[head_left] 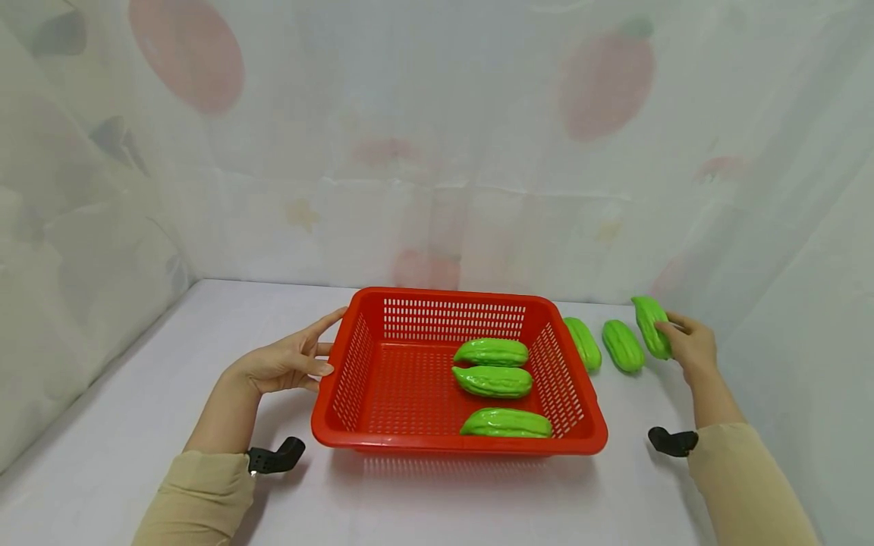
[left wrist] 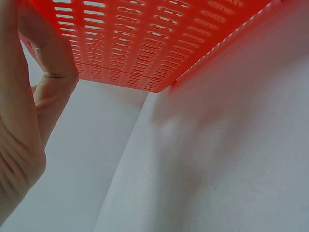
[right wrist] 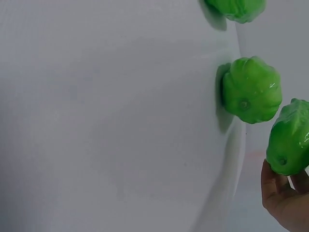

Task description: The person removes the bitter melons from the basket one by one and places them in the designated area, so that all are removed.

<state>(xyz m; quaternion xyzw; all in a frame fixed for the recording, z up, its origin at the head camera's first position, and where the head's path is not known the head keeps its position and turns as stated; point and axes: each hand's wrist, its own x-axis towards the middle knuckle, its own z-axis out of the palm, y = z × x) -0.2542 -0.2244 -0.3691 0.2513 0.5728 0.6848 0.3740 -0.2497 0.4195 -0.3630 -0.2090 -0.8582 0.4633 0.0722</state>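
My left hand [head_left: 290, 360] holds the left rim of a red plastic basket [head_left: 456, 446], its fingers bent against the slotted side [left wrist: 140, 43] in the left wrist view. Off to the right, my right hand [head_left: 693, 345] grips a glossy green bitter melon [head_left: 651, 326], raised a little with its pointed tip upward. The same held bitter melon [right wrist: 289, 140] appears at the right edge of the right wrist view, above the fingers [right wrist: 270, 186]. Inside the basket, toward its right side, lie three more bitter melons: a back one [head_left: 492, 352], a middle one [head_left: 493, 381] and a front one [head_left: 507, 423].
Two bitter melons lie on the white table [head_left: 437, 508] right of the basket: one [head_left: 583, 345] close by its side, another [head_left: 623, 346] between it and my right hand. A fruit-printed white curtain [head_left: 437, 152] hangs behind and along both sides.
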